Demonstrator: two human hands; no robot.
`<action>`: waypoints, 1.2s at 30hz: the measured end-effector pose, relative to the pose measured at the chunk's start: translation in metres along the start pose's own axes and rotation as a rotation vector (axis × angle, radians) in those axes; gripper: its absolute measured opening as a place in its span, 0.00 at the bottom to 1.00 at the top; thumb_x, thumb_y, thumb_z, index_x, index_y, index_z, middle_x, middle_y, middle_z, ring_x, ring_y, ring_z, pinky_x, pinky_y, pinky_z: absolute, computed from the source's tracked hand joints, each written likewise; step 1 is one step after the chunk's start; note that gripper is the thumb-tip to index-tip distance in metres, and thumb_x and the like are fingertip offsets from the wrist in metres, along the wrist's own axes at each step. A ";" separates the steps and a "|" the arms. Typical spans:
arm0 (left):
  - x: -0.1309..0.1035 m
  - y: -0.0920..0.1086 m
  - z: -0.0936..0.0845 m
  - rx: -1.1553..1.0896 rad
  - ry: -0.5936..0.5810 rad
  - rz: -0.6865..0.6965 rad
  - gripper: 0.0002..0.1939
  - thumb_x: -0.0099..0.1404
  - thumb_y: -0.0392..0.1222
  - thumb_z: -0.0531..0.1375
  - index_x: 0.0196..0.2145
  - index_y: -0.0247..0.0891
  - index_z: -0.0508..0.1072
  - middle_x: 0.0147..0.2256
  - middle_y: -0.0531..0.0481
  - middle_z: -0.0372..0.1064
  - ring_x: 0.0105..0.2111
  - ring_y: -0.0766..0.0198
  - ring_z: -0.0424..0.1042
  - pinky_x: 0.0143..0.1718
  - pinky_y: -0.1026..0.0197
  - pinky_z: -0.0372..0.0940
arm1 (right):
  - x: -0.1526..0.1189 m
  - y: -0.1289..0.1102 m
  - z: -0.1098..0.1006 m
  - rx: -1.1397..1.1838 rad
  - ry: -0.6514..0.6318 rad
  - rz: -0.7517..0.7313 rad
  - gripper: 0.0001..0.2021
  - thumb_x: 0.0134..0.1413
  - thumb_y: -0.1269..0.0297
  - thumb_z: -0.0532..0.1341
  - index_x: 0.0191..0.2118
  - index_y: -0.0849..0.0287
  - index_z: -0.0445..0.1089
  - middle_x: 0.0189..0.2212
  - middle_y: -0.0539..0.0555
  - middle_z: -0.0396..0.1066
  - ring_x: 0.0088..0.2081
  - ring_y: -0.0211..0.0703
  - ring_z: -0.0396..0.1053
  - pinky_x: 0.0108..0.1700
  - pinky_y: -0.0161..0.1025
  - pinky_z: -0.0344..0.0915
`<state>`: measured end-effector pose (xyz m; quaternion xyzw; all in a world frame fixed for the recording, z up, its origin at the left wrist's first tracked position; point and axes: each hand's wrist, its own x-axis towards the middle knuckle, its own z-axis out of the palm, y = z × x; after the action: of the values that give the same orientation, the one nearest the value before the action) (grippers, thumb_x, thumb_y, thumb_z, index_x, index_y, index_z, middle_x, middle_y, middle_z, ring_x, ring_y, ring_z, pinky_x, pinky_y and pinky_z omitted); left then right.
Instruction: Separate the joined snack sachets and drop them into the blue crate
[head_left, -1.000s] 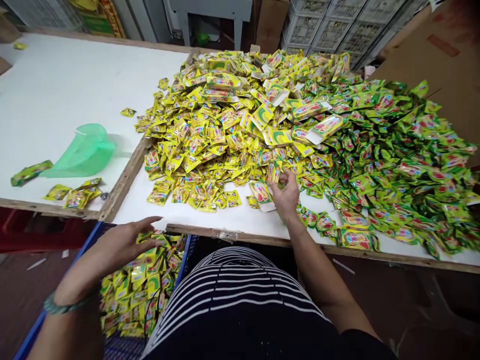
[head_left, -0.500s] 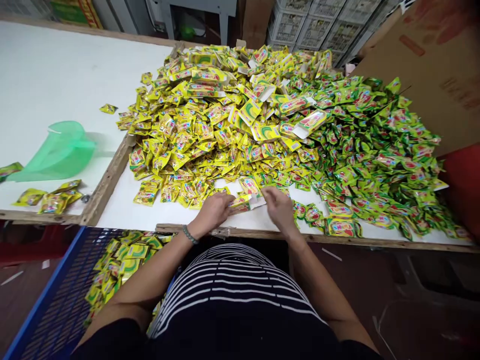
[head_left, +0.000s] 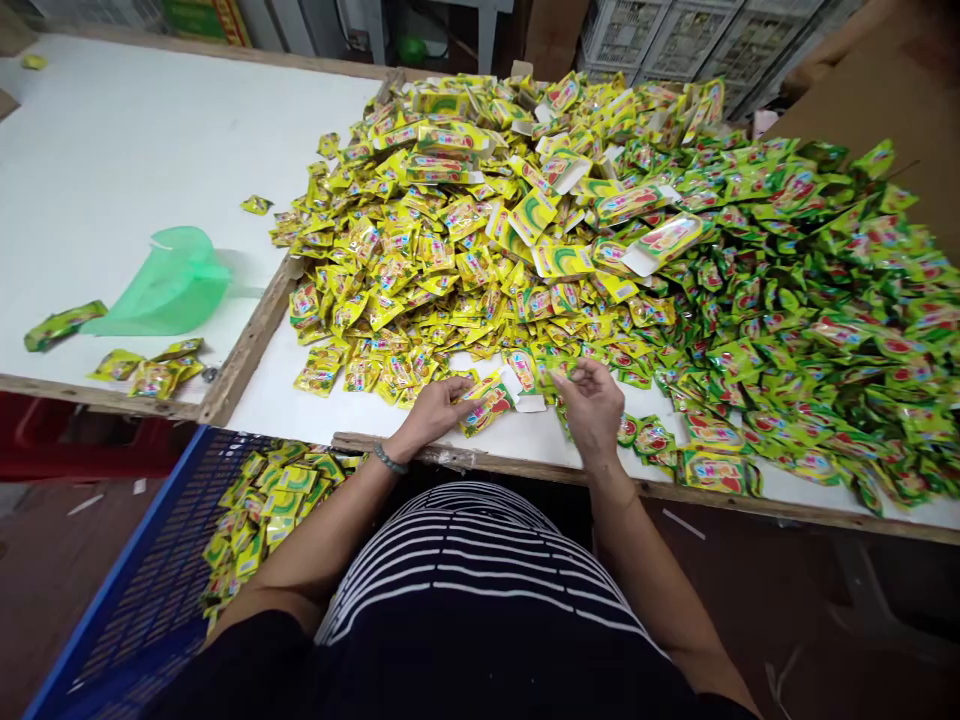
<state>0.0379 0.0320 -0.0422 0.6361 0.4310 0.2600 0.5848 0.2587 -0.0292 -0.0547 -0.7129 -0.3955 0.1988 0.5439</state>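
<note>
My left hand [head_left: 435, 412] is closed on a small yellow-green carton [head_left: 487, 405] near the table's front edge. The carton's white end flaps [head_left: 529, 402] stand open toward the right. My right hand [head_left: 594, 410] is a little right of the flaps, its fingers curled together at the near edge of the packet heap. What sits between those fingertips, if anything, is too small to make out. Just beyond both hands lies a heap of yellow candy-like packets [head_left: 397, 255], merging on the right into greener packets [head_left: 757, 300]. Several open cartons [head_left: 671, 240] rest on the heap.
On the left, a green translucent scoop [head_left: 169, 290] lies on the white table [head_left: 150, 120] beside a few loose packets [head_left: 157, 375]. A wooden strip [head_left: 247, 345] divides the tabletop. Below, a blue basket [head_left: 142, 560] holds filled cartons [head_left: 262, 510]. Crates [head_left: 690, 45] stand behind.
My right hand has come off the carton's end and moved right to the packets. The carton, still in my left hand, is tilted more, with its flaps spread. The view has shifted slightly.
</note>
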 end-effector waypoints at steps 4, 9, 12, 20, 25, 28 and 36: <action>-0.008 0.003 -0.003 -0.194 -0.013 -0.036 0.21 0.52 0.53 0.67 0.36 0.34 0.75 0.33 0.49 0.72 0.32 0.64 0.68 0.34 0.63 0.63 | -0.007 -0.015 0.019 0.211 -0.256 0.105 0.21 0.41 0.48 0.68 0.36 0.56 0.67 0.27 0.48 0.65 0.29 0.39 0.64 0.33 0.38 0.66; -0.027 0.005 -0.018 -0.185 -0.031 -0.084 0.19 0.54 0.53 0.67 0.35 0.33 0.77 0.33 0.48 0.73 0.32 0.65 0.69 0.34 0.64 0.64 | -0.022 -0.014 0.029 0.178 -0.495 0.126 0.20 0.39 0.48 0.70 0.33 0.57 0.70 0.25 0.48 0.66 0.26 0.37 0.63 0.31 0.37 0.63; -0.034 0.006 -0.023 -0.174 -0.068 -0.096 0.20 0.52 0.51 0.68 0.37 0.33 0.77 0.35 0.47 0.75 0.34 0.63 0.71 0.34 0.64 0.65 | -0.036 -0.016 0.036 0.142 -0.507 0.052 0.18 0.42 0.48 0.69 0.32 0.57 0.73 0.26 0.49 0.68 0.27 0.38 0.64 0.31 0.37 0.64; -0.042 -0.003 -0.039 -0.311 0.157 -0.274 0.25 0.46 0.51 0.71 0.38 0.33 0.75 0.26 0.50 0.75 0.23 0.66 0.69 0.24 0.65 0.61 | -0.026 -0.021 0.064 -0.142 -0.480 -0.238 0.15 0.61 0.57 0.55 0.47 0.55 0.76 0.41 0.58 0.77 0.41 0.49 0.72 0.46 0.46 0.67; -0.046 -0.007 -0.051 -0.301 0.243 -0.301 0.26 0.44 0.51 0.72 0.37 0.32 0.75 0.26 0.50 0.75 0.22 0.67 0.69 0.25 0.66 0.62 | -0.007 -0.014 0.087 -0.471 -0.714 -0.460 0.20 0.53 0.72 0.62 0.53 0.55 0.72 0.49 0.60 0.74 0.48 0.52 0.69 0.50 0.47 0.65; -0.046 -0.010 -0.050 -0.257 0.233 -0.278 0.24 0.46 0.51 0.71 0.37 0.33 0.76 0.25 0.51 0.74 0.22 0.67 0.68 0.23 0.66 0.61 | -0.005 -0.014 0.082 -0.545 -0.659 -0.409 0.13 0.49 0.69 0.66 0.44 0.56 0.75 0.40 0.59 0.75 0.43 0.51 0.70 0.44 0.44 0.66; -0.033 -0.008 -0.025 -0.245 0.150 -0.179 0.22 0.50 0.51 0.69 0.39 0.33 0.77 0.32 0.47 0.77 0.29 0.63 0.73 0.31 0.63 0.66 | -0.017 -0.029 0.053 0.060 -0.531 0.193 0.20 0.44 0.43 0.66 0.26 0.56 0.65 0.19 0.46 0.66 0.23 0.40 0.67 0.27 0.37 0.63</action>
<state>-0.0012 0.0169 -0.0393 0.4976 0.4936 0.3043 0.6451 0.2007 -0.0070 -0.0479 -0.6541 -0.4482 0.4409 0.4206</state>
